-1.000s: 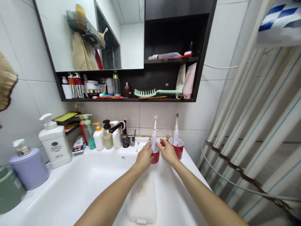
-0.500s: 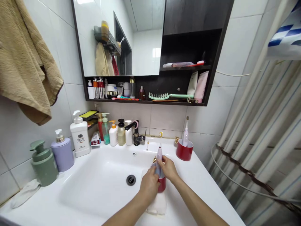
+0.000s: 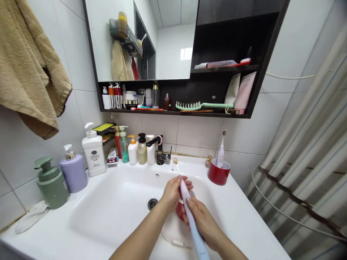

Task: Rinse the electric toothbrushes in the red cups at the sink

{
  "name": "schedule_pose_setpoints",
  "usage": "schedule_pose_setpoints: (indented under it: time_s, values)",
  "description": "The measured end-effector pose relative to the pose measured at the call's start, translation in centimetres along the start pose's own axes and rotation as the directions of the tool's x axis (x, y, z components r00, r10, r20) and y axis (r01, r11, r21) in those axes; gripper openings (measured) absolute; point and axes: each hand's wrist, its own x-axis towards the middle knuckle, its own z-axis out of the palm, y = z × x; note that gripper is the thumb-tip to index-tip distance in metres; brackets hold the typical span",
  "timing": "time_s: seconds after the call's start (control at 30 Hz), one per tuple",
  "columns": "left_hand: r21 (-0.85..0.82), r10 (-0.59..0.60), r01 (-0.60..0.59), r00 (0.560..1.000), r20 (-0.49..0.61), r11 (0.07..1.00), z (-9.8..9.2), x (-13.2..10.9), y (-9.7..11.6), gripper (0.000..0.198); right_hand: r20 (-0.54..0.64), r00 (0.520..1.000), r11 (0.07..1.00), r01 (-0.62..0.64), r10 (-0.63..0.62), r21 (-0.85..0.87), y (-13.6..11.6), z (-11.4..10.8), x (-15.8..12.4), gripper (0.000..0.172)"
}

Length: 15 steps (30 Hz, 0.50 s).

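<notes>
Toothbrush [image 3: 192, 221] of pink-and-blue plastic has left the round red cup [image 3: 179, 211], seemingly free to turn, clamped by left hand [image 3: 171, 193] and right hand [image 3: 204, 219].

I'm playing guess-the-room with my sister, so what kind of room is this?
It looks like a bathroom, probably in somebody's home. The clues are the glossy white sink with its black tap, the fluffy tan towel hanging up, and the slim pink-and-blue toothbrush.
</notes>
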Motion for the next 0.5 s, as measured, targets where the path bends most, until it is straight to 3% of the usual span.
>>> schedule_pose_setpoints:
  time_s: [0.13, 0.37, 0.5]
  values:
    - [-0.139, -0.05, 0.042, 0.997, -0.056, 0.989, -0.1, 0.0, -0.1, 0.025, 0.069, 0.993, 0.994, -0.1, 0.096, 0.045, 1.1, 0.4, 0.3, 0.027]
    - [-0.097, -0.052, 0.038, 0.987, -0.15, 0.995, -0.8, 0.3, -0.4, 0.025, -0.058, 0.998, 0.961, 0.002, -0.019, -0.276, 2.4, 0.3, 1.1, 0.02]
    - [-0.134, -0.073, 0.048, 0.979, -0.192, 0.99, -0.9, 0.4, -0.6, 0.023, -0.005, 0.992, 0.987, -0.123, 0.123, -0.102, 1.9, 1.0, 0.8, 0.024]
